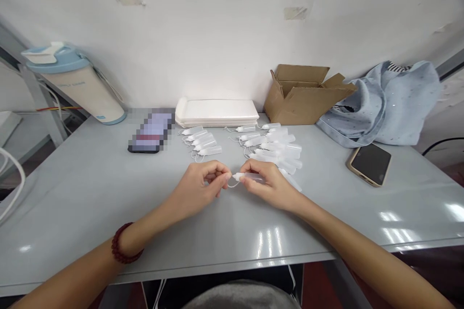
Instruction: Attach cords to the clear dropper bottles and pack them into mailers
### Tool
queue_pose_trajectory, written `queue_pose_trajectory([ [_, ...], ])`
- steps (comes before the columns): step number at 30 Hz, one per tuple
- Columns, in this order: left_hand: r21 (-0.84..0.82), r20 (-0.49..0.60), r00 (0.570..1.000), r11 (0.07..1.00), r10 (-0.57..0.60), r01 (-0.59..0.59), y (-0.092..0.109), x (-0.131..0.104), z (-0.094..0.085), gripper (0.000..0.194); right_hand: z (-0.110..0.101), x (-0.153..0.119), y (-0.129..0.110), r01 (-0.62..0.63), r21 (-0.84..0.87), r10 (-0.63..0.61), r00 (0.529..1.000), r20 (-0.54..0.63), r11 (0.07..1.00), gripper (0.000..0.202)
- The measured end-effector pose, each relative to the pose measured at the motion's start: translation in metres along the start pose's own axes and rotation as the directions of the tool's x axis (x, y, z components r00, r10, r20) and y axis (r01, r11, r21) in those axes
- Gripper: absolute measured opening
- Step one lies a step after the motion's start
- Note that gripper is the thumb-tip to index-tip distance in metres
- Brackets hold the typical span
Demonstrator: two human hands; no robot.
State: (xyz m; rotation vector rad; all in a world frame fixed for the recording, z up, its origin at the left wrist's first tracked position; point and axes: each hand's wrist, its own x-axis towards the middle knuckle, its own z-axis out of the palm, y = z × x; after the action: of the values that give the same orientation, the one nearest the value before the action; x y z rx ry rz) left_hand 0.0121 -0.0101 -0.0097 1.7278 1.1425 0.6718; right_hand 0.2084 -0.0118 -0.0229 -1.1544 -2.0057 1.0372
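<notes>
My right hand [266,183] grips a small translucent dropper bottle [253,177] by its body, lying sideways with its white nozzle pointing left. A thin white cap strap [233,185] loops from the bottle's neck to the fingertips of my left hand [206,181], which is closed in a pinch right at the nozzle tip. Whatever sits at the strap's end is hidden by those fingers. Beyond my left hand lies a short row of similar bottles [205,144] with looped straps. A larger, heaped group of bottles [277,147] lies just past my right hand.
Against the wall rest a stack of white trays or boxes [221,108] and an open cardboard box [304,101]. A phone [150,130] and a tumbler [76,82] are on the left. Another phone [370,164] and a light-blue bag [391,106] occupy the right side of the grey table [90,188].
</notes>
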Motion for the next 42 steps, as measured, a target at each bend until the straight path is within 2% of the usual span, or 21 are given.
queue_pose_trajectory([
  [5,-0.059,-0.020,0.998,0.996,-0.064,0.063,-0.001,0.007,-0.014,0.032,-0.005,0.002,-0.003,-0.008,0.035,0.009,1.000,-0.019,0.999,0.019],
  [8,-0.036,0.072,0.995,0.997,-0.071,0.074,-0.002,0.009,-0.019,0.032,-0.006,0.002,-0.003,-0.009,0.033,0.010,1.000,-0.017,0.999,0.020],
  [11,-0.030,0.133,0.990,0.998,-0.051,0.056,-0.002,0.008,-0.016,0.029,-0.004,0.001,-0.002,0.000,0.025,0.000,1.000,-0.011,1.000,0.018],
  [18,-0.033,0.104,0.993,0.997,-0.058,0.062,-0.002,0.002,-0.003,0.026,0.001,-0.001,0.000,-0.022,0.009,0.022,1.000,0.021,1.000,0.014],
  [30,-0.002,0.114,0.992,0.999,-0.049,0.050,-0.002,0.002,-0.002,0.026,0.002,-0.001,-0.001,-0.031,-0.012,0.032,0.999,0.043,0.999,0.013],
  [34,0.026,0.162,0.981,0.995,-0.102,0.099,-0.004,0.006,-0.007,0.025,-0.002,0.000,0.000,-0.017,-0.098,0.022,0.998,0.053,0.995,0.015],
  [36,0.040,0.159,0.981,0.993,-0.116,0.111,-0.006,0.010,-0.013,0.025,-0.007,0.002,0.003,0.017,-0.187,-0.016,1.000,0.004,0.982,0.017],
  [39,0.060,0.063,0.986,0.987,-0.154,0.150,-0.012,0.015,-0.027,0.027,-0.019,0.007,0.010,0.049,-0.389,-0.107,0.986,-0.129,0.920,0.019],
  [42,0.126,-0.061,0.973,0.965,-0.223,0.229,-0.020,0.020,-0.042,0.029,-0.030,0.010,0.017,0.003,-0.538,-0.116,0.977,-0.177,0.843,0.015],
])
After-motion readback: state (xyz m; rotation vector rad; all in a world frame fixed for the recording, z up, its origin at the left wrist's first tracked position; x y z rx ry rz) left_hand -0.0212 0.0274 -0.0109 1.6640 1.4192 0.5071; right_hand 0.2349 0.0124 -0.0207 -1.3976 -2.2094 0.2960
